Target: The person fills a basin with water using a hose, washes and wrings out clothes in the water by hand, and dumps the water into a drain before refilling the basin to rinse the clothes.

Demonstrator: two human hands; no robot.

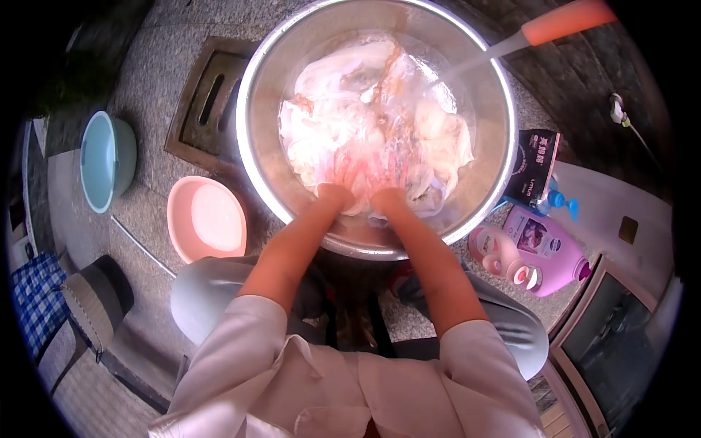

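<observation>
In the large metal basin [265, 117], kneading the wet pale cloth [328, 120] is seemingly the step in hand, the next move calling for a firm hold. The cloth is lying around the left hand [350, 168] and right hand [391, 169] and beyond, toward the far side; glare is hiding whether they are spread or pinching.

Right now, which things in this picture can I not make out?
Head view:
Left hand and right hand: grip hidden by glare, water and cloth.
Basin: floor mostly covered by cloth.
Orange tube: far end cut off by the picture's edge.
Purple bottle: label print too small.
</observation>
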